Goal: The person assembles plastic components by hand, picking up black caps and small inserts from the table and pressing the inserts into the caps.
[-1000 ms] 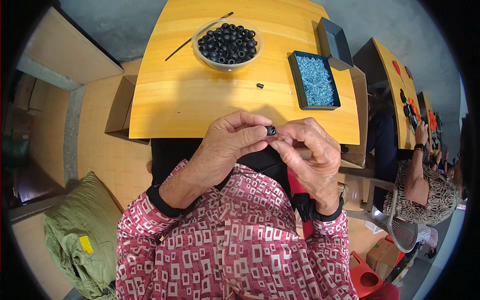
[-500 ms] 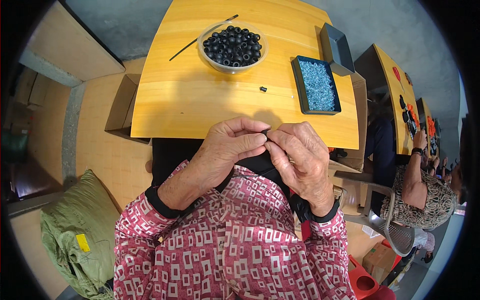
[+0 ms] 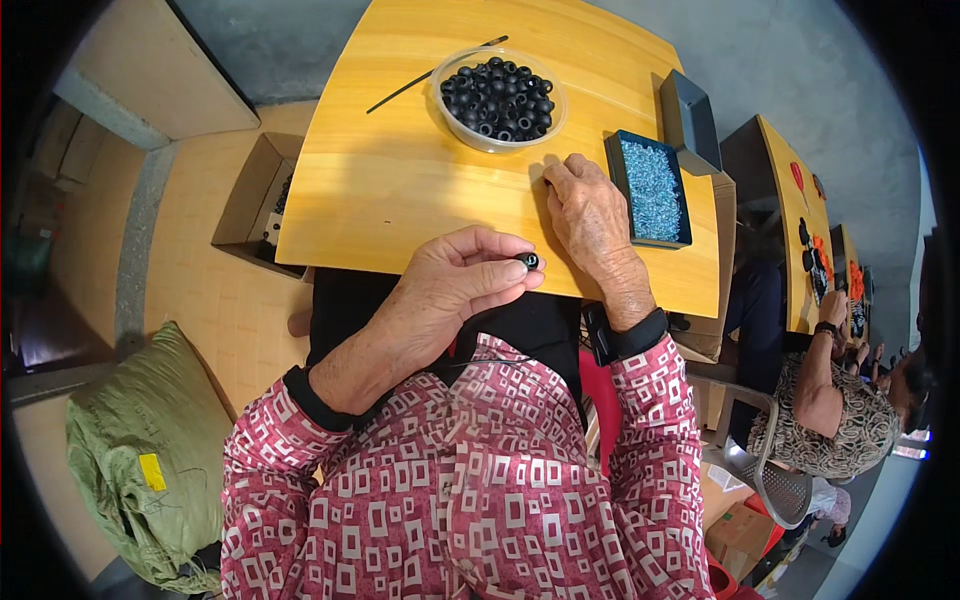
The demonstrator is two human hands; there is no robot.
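Thumb and fingertips of the left hand [image 3: 450, 285] pinch a small black hollow piece [image 3: 527, 260] with a rounded body. Its round open end points right and tips up toward the camera; its long axis seems to run roughly left to right, though the fingers cover much of it. The hand slants in from the lower left, thumb laid on the near side, fingers curled behind.

Ahead and to the right of this left grip, the right hand [image 3: 588, 215] reaches over the yellow wooden surface [image 3: 440, 190], back upward, fingers bent down; whether it grasps anything cannot be told.

Beyond both grips stands a clear round plastic bowl [image 3: 490, 147] of black hollow beads [image 3: 497, 98]. Just right of the right grip lies a dark rectangular tray [image 3: 618, 188] filled with tiny pale-blue glossy pieces [image 3: 652, 190].
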